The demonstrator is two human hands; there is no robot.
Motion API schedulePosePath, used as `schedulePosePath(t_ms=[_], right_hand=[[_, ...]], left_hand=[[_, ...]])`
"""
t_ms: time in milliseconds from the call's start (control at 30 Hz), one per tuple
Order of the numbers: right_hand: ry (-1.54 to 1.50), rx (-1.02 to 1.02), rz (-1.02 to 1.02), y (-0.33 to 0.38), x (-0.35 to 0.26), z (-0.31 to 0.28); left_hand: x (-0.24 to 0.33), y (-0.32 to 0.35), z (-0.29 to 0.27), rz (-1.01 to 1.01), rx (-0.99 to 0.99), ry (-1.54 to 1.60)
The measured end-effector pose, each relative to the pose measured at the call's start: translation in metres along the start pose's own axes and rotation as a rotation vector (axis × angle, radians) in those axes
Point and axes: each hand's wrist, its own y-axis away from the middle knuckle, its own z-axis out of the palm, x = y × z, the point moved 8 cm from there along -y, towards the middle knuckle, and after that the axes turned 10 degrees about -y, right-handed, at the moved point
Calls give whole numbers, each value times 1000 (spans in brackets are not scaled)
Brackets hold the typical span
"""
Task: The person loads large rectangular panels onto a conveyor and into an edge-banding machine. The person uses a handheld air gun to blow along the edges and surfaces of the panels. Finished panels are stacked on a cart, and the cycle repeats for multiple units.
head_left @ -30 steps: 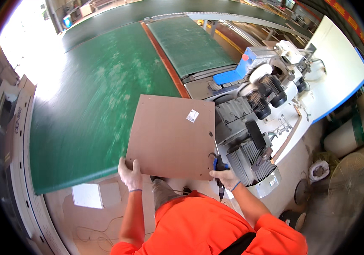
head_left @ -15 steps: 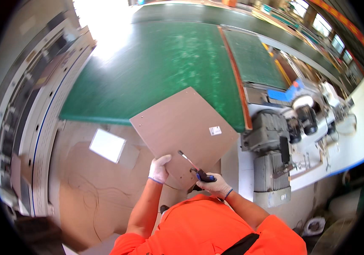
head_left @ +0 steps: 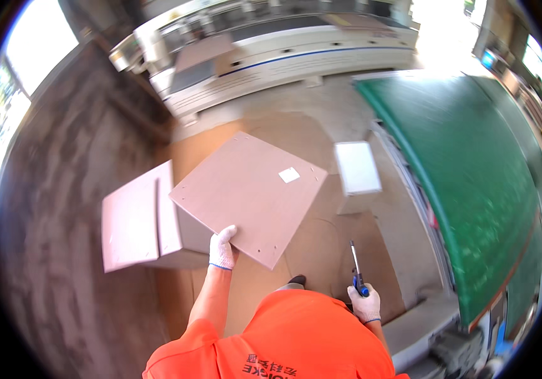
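Observation:
In white gloves, my left hand grips the near edge of a square pinkish-brown board, thumb on top. The board is held up in front of me, with a small white label on its face and small holes or fittings near its corners. Off to the right, apart from the board, my right hand is closed around a blue and black handled tool with a long thin metal shaft pointing away from me. Its exact kind is unclear.
Pinkish-brown boards are stacked at the left, beside a large dark surface. A white-topped block stands on the floor to the right. Beyond it is a green-topped table. A long white machine runs along the back.
My view has swung left, bringing the stacked boards into sight. The right hand and its tool have moved away from the board, out to the right; the left still holds the board.

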Motion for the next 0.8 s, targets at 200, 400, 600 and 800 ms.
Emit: schedulePosePath(t_ms=[200,400,600,800], right_hand=[[-34,-207,-194,-11,-52,93],[20,-305,-245,-17,-81,139],[46,-366,-207,-14,-90,156],[137,-378,-219,-13,-92,151]], left_hand=[[74,24,-211,151,516,35],[95,44,-365,274,628,450],[116,33,-457,247,711,404],[101,-2,-455,-47,998,-393]])
